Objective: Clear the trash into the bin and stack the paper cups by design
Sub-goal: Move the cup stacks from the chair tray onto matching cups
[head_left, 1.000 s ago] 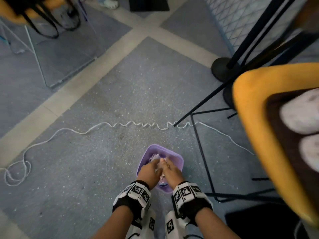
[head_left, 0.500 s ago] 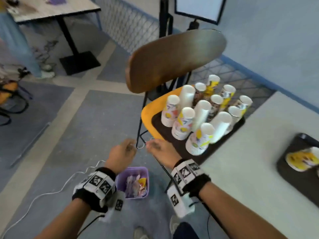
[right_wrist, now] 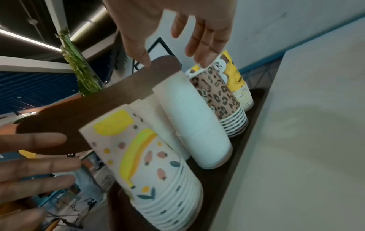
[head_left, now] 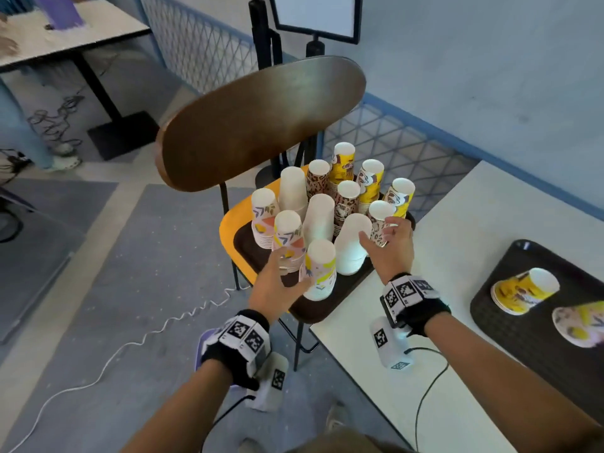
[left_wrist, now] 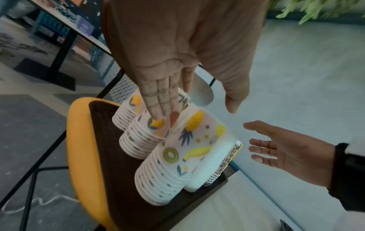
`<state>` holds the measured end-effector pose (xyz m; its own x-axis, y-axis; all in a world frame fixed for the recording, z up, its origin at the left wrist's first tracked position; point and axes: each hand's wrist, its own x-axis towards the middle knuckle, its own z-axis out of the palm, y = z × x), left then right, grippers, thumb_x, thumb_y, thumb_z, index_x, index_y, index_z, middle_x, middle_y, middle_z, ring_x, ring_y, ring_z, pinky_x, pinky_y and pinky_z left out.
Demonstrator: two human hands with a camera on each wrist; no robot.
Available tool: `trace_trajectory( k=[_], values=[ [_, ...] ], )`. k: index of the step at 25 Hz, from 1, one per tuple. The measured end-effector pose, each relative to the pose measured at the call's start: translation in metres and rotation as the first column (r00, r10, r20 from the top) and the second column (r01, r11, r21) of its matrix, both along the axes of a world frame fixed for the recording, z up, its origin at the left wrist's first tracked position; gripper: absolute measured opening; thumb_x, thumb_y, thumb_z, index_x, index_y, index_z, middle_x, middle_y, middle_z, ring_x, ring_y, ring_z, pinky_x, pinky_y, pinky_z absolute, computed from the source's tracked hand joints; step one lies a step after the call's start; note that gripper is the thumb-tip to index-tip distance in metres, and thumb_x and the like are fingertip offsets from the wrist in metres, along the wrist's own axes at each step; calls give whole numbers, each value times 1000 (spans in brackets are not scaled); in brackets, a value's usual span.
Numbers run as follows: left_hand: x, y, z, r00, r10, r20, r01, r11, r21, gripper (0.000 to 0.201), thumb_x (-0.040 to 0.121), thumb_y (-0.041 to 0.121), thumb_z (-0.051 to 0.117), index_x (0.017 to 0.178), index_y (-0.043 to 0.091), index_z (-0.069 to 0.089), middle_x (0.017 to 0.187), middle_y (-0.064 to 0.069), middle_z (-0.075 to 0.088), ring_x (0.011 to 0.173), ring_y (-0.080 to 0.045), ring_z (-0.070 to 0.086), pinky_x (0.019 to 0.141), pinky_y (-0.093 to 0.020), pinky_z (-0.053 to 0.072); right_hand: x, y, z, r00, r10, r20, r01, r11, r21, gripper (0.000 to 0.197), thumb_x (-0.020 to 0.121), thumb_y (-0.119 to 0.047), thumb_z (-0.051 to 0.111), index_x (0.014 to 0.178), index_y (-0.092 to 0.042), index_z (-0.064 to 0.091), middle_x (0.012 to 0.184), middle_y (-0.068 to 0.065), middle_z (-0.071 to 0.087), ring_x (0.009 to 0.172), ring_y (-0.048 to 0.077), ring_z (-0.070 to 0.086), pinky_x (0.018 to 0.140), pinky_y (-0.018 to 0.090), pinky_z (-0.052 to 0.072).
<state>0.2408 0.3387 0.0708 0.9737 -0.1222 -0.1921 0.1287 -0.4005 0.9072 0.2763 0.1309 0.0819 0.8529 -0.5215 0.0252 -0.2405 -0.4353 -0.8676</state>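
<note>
Both hands reach for the sorted cup stacks.

Head view: left hand [head_left: 274, 291] and right hand [head_left: 390, 246], fingers released and holding nothing, flank the cups [head_left: 322, 220] on the chair's tray [head_left: 243, 238]. Wrist views: stacks [left_wrist: 169, 156] stand upside-down, grouped by design [right_wrist: 217, 93].

cups [head_left: 348, 201]: leopard, yellow, white, fruit-print | tray [head_left: 248, 243]: dark brown | chair seat [head_left: 228, 233]: orange

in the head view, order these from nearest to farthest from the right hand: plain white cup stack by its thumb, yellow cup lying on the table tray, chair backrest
From the right hand:
1. Plain white cup stack, right beside the thumb, on the chair's tray.
2. Yellow cup, on its side in the tray on the table, to the right.
3. Chair backrest, up behind all the stacks.
</note>
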Motion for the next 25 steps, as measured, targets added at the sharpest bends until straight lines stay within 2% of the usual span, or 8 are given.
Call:
trace_trajectory(
  k=[4, 8, 11, 14, 17, 19, 22, 25],
  values=[
    [8, -43, -20, 997, 69, -21, -70, 997, -24, 75, 66, 24, 80, 128, 21, 38, 121, 11, 50, 113, -8, 48, 94, -20, 38, 24, -8, -37, 982, 154, -112, -147, 987, 69, 88, 59, -29, 83, 132, -13, 36, 134, 9, 46, 122, 26, 46, 102, 42, 41],
    [19, -65, -49, 979, 198, -52, -199, 980, -16, 84, 57, 30, 84, 127, 24, 39, 128, 3, 52, 120, -15, 48, 103, -33, 41, 36, -6, -56, 962, 230, -144, -221, 972, 74, 88, 57, -26, 84, 131, -12, 39, 130, 12, 53, 122, 31, 47, 101, 43, 41],
    [21, -74, -61, 948, 307, -86, -308, 952, 6, 83, 57, 29, 84, 127, 25, 41, 129, -1, 53, 120, -18, 50, 101, -33, 41, 41, -3, -61, 959, 236, -159, -235, 972, 25, 84, 58, -24, 84, 127, -2, 43, 125, 21, 54, 119, 37, 49, 98, 45, 43],
    [18, -76, -70, 917, 392, -79, -392, 920, 10, 78, 54, 40, 80, 122, 29, 45, 124, -2, 56, 116, -19, 53, 97, -34, 45, 34, -1, -66, 964, 234, -129, -236, 972, -2, 83, 54, -25, 86, 122, 3, 48, 119, 23, 54, 114, 39, 50, 97, 43, 42],
    [12, -73, -83, 910, 414, -21, -413, 909, 60, 75, 51, 47, 80, 116, 25, 49, 115, -3, 59, 111, -21, 56, 94, -41, 49, 21, -1, -77, 958, 271, -96, -278, 959, -60, 82, 49, -23, 89, 117, 6, 53, 112, 25, 57, 109, 42, 49, 95, 43, 42],
    [9, -74, -89, 897, 443, -13, -441, 895, 58, 75, 50, 44, 83, 115, 27, 49, 117, -2, 58, 113, -21, 53, 95, -41, 48, 18, -2, -82, 942, 305, -139, -302, 952, 39, 86, 51, -22, 88, 124, -1, 49, 121, 21, 55, 117, 39, 45, 99, 43, 41],
    [6, -80, -94, 864, 491, -109, -498, 867, -38, 81, 45, 39, 85, 111, 54, 39, 125, -1, 55, 118, -18, 52, 100, -40, 45, 19, -4, -89, 913, 336, -231, -283, 930, 236, 91, 54, -24, 87, 132, -19, 41, 131, 10, 52, 123, 28, 46, 103, 40, 40],
    [5, -86, -95, 839, 514, -179, -532, 844, -71, 79, 53, 27, 86, 110, 50, 37, 123, 1, 58, 115, -16, 54, 98, -33, 44, 21, -8, -88, 892, 357, -278, -274, 915, 297, 91, 57, -24, 85, 134, -24, 36, 127, 7, 58, 119, 28, 51, 99, 39, 43]
  ],
)
